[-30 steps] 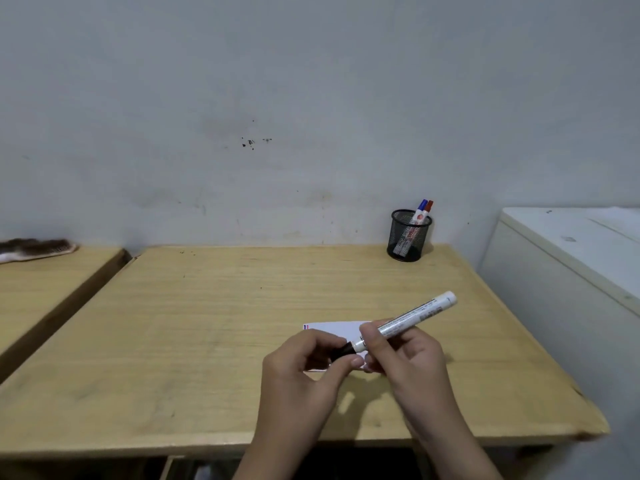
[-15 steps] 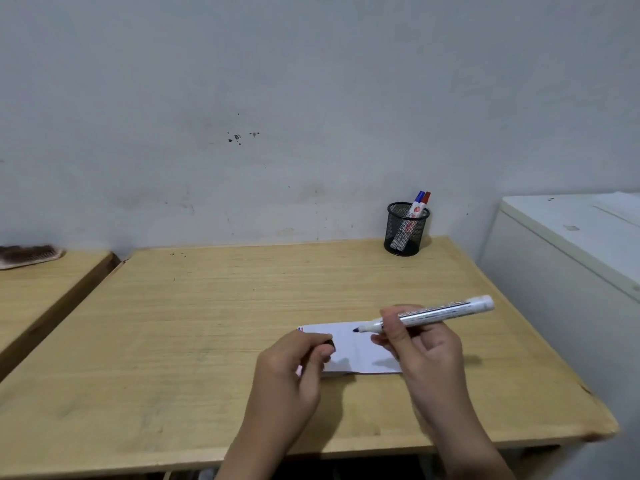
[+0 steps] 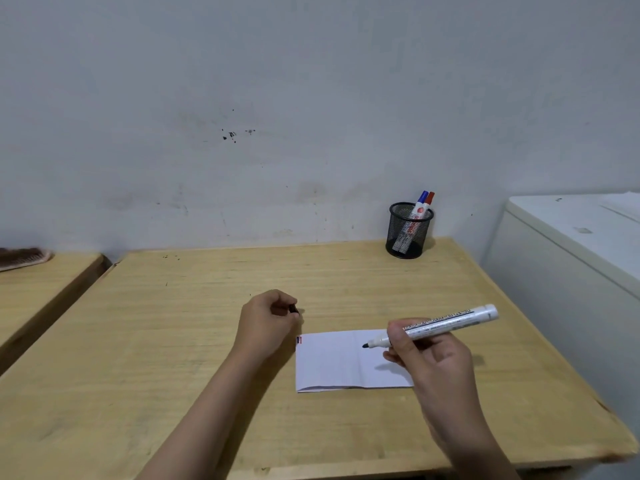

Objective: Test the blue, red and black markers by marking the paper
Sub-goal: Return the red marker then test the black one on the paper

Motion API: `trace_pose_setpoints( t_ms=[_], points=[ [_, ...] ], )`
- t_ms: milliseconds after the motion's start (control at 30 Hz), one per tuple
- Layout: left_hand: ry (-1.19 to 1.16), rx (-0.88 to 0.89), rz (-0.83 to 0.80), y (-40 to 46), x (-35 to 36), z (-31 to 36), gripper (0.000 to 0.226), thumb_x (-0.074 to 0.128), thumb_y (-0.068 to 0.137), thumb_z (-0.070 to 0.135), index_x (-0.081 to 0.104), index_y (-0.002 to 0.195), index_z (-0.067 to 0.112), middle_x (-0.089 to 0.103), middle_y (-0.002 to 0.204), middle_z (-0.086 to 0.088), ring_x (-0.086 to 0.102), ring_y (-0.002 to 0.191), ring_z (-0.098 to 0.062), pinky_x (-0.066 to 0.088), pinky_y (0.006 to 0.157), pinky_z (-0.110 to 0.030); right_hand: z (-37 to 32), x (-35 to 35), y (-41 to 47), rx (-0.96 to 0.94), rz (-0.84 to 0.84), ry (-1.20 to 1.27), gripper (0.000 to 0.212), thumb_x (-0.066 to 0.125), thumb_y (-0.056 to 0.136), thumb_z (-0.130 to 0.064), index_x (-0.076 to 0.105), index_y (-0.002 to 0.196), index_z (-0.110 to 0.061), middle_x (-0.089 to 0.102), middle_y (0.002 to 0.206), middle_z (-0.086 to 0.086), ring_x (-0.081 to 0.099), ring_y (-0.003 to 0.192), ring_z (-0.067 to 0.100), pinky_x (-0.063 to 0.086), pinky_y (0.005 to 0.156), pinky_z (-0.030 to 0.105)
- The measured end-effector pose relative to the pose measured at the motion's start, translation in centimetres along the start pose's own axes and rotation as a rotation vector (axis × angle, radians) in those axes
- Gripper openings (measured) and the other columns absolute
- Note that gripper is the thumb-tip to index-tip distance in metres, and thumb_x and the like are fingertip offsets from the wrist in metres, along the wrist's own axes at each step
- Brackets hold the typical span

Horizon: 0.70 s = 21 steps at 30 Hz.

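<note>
A folded white paper (image 3: 337, 363) lies on the wooden table (image 3: 173, 341), with small blue and red marks at its top left corner. My right hand (image 3: 429, 358) grips the uncapped black marker (image 3: 446, 322), its black tip hovering just above the paper's right half. My left hand (image 3: 268, 322) rests curled on the table to the left of the paper, pinching the black cap (image 3: 294, 309). The blue marker (image 3: 420, 202) and red marker (image 3: 428, 200) stand capped in a black mesh cup (image 3: 408, 233) at the back.
A second wooden table (image 3: 38, 289) stands at the left with a brush (image 3: 22, 257) on it. A white cabinet (image 3: 571, 258) borders the table's right side. A grey wall runs behind.
The cap came off the black marker in my left hand, which moved left and away. My right hand swung the marker's tip out over the paper.
</note>
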<state>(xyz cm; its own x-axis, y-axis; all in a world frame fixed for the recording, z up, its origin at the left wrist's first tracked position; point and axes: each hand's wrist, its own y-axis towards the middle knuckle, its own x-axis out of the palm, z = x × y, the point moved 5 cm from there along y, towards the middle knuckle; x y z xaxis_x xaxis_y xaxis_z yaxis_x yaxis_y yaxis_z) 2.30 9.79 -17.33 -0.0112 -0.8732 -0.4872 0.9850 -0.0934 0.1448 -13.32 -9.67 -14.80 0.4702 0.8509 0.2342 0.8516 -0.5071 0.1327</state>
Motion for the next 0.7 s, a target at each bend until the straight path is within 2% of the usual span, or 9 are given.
trace_pose_setpoints(
  t_ms=[67, 133, 233, 300, 367, 467, 567, 700],
  points=[
    [0.02, 0.015, -0.031, 0.0, 0.5, -0.5, 0.017, 0.071, 0.073, 0.005, 0.068, 0.086, 0.016, 0.067, 0.077, 0.008, 0.061, 0.069, 0.0, 0.044, 0.063, -0.01, -0.2, 0.1, 0.3, -0.002, 0.012, -0.035, 0.033, 0.076, 0.058, -0.033, 0.072, 0.079, -0.008, 0.074, 0.071, 0.003, 0.07, 0.069, 0.017, 0.056, 0.06, 0.024],
    [-0.001, 0.019, -0.043, -0.1, 0.6, -0.9, 0.021, 0.073, 0.073, 0.007, 0.067, 0.091, 0.016, 0.067, 0.079, 0.005, 0.061, 0.07, 0.001, 0.044, 0.062, -0.003, -0.5, 0.5, 0.7, -0.001, -0.008, -0.098, 0.032, 0.081, 0.055, -0.032, 0.07, 0.074, -0.008, 0.071, 0.065, 0.002, 0.067, 0.061, 0.018, 0.055, 0.06, 0.033],
    [-0.081, -0.004, -0.04, -0.4, -0.1, -1.1, 0.028, 0.074, 0.073, 0.009, 0.064, 0.099, 0.013, 0.069, 0.088, -0.004, 0.062, 0.078, -0.008, 0.046, 0.065, -0.002, -0.5, 2.2, 1.6, 0.022, -0.088, -0.129, 0.022, 0.081, 0.069, -0.015, 0.06, 0.068, -0.006, 0.068, 0.06, 0.002, 0.066, 0.058, 0.018, 0.055, 0.069, 0.053],
    [-0.098, -0.031, -0.037, -1.1, -0.7, -1.1, 0.026, 0.077, 0.071, 0.012, 0.066, 0.094, 0.015, 0.07, 0.09, -0.008, 0.063, 0.079, -0.013, 0.049, 0.065, -0.009, 0.2, 3.4, 2.6, 0.059, -0.116, -0.135, 0.02, 0.074, 0.075, -0.008, 0.055, 0.07, -0.003, 0.068, 0.058, -0.001, 0.069, 0.06, 0.017, 0.054, 0.074, 0.059],
    [-0.034, -0.068, -0.068, -2.3, -1.0, -1.1, 0.027, 0.082, 0.062, 0.023, 0.066, 0.084, 0.024, 0.07, 0.086, -0.004, 0.064, 0.079, -0.017, 0.053, 0.069, -0.023, 0.9, 4.7, 3.7, 0.09, -0.152, -0.134, 0.018, 0.069, 0.077, -0.004, 0.052, 0.071, -0.002, 0.067, 0.055, -0.002, 0.07, 0.062, 0.019, 0.056, 0.071, 0.053],
    [0.129, -0.053, -0.151, -4.2, -0.7, -0.8, 0.029, 0.082, 0.051, 0.039, 0.065, 0.073, 0.03, 0.068, 0.08, 0.003, 0.062, 0.079, -0.01, 0.048, 0.081, -0.038, 2.1, 6.8, 5.2, 0.125, -0.204, -0.136, 0.022, 0.069, 0.076, 0.0, 0.052, 0.066, -0.009, 0.063, 0.057, 0.005, 0.069, 0.061, 0.023, 0.058, 0.056, 0.034],
    [0.273, 0.058, -0.135, -5.1, -0.3, -0.2, 0.023, 0.081, 0.056, 0.043, 0.064, 0.063, 0.029, 0.062, 0.085, 0.011, 0.055, 0.086, -0.001, 0.032, 0.083, -0.035, 4.0, 8.4, 6.1, 0.155, -0.205, -0.166, 0.027, 0.074, 0.076, -0.009, 0.05, 0.064, -0.01, 0.064, 0.058, 0.011, 0.07, 0.058, 0.024, 0.055, 0.051, 0.029],
    [0.283, 0.118, -0.098, -5.3, -0.4, -0.5, 0.022, 0.079, 0.062, 0.041, 0.064, 0.056, 0.026, 0.062, 0.081, 0.013, 0.055, 0.086, 0.0, 0.026, 0.081, -0.033, 6.4, 8.9, 6.3, 0.174, -0.181, -0.23, 0.033, 0.074, 0.076, -0.008, 0.046, 0.06, -0.011, 0.063, 0.054, 0.017, 0.066, 0.047, 0.023, 0.053, 0.049, 0.035]
  ],
)
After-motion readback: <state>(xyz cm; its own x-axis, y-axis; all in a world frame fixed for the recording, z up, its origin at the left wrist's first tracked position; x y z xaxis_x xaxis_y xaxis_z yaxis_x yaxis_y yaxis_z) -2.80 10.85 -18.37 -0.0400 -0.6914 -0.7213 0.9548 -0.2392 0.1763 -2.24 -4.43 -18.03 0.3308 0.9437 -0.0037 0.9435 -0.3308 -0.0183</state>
